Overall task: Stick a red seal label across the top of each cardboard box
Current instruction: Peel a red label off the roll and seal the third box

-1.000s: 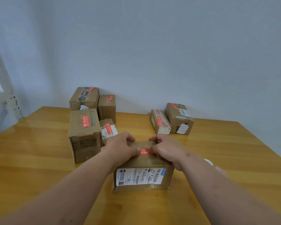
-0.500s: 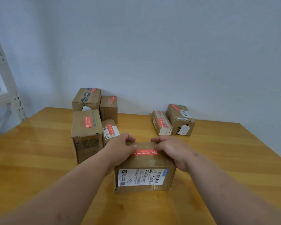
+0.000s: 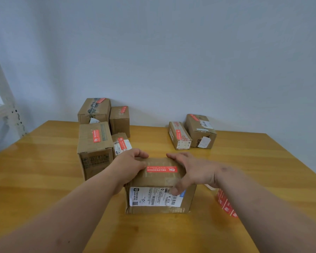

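The cardboard box [image 3: 161, 187] I am working on is sitting on the wooden table [image 3: 44, 179] right in front of me, its white shipping slip facing me, and the red seal label [image 3: 161, 169] is lying flat across the shiny tape on its top. I am judging that the main risk now is the label not bonding: that glossy tape is giving the adhesive little to bite on, so if I am lifting off without pressing the ends down, a corner may curl up. I am also gripping the box from both sides, so a careless pull could be dragging it across the smooth tabletop or skewing it toward the tall box [image 3: 95, 148] standing just beside my left wrist. My left hand [image 3: 130, 165] is curling over the left top edge of the box, fingers wrapped onto the far side, thumb lying on top near the label's left end. My right hand [image 3: 192, 172] is blurring a little; its fingers are lying fairly straight along the back right edge while the thumb is hanging down over the front face, so I am reading it as a loose hold rather than a firm clamp. The roll of red labels [image 3: 226, 205] is lying just beside my right forearm, where a sweep of that arm could be knocking it away.
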{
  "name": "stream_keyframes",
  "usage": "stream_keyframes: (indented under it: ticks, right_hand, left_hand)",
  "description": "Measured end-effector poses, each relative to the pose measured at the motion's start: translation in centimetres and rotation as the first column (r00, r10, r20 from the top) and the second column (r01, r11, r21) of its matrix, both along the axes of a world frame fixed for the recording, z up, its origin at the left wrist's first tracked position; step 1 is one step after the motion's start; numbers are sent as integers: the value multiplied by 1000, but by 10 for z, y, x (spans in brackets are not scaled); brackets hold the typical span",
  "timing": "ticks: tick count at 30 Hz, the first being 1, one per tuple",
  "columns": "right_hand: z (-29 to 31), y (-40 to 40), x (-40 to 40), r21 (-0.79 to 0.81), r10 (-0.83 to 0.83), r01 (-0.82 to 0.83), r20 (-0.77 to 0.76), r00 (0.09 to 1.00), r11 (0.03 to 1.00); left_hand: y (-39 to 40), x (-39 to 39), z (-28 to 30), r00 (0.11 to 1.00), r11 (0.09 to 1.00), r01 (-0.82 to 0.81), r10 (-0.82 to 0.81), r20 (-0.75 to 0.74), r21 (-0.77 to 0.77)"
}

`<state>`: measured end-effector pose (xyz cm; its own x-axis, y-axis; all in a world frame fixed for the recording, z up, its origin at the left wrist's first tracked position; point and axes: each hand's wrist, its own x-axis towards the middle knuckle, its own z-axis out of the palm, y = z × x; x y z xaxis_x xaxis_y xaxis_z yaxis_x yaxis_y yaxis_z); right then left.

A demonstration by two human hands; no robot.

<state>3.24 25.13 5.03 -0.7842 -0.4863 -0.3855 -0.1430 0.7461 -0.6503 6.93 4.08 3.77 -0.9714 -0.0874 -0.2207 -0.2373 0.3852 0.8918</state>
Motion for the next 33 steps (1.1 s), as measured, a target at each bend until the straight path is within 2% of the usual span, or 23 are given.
stream_keyframes:
  ticks: [3,8,11,14,16,19,22,26,31,33]
  right_hand:
    - [-1,4,-3,-23,-29,28,-26,999,999]
    - [0,7,0,-217,-204,214,67,977,952]
    - [-1,10,3,-230,-273,304,158,949,924]
    - [3,13,4,-329,-402,479,277,873,813]
    - [6,15,3,-357,-433,529,318,844,769]
    - [11,17,4,-352,-421,527,337,842,773]
    - [10,17,5,-324,-437,532,323,839,782]
    - [11,19,7,-346,-446,553,344,826,758]
    - [15,30,11,-287,-290,388,330,898,876]
    - [15,30,10,-304,-303,383,279,911,872]
  left_hand:
    - [-6,7,1,997,996,81,-80,-8,25]
    - [-20,16,6,986,957,143,-159,44,253]
    - [-25,17,9,993,942,51,-83,85,330]
    - [-30,14,6,980,932,-116,50,194,343]
    - [-35,11,4,957,913,-185,84,276,363]
    - [-37,11,4,927,909,-223,86,366,352]
    - [-35,12,4,921,912,-231,92,379,340]
    - [-31,14,7,949,899,-198,77,304,390]
    - [-27,16,7,974,886,-151,57,221,439]
    - [-22,14,3,989,923,-118,75,130,367]
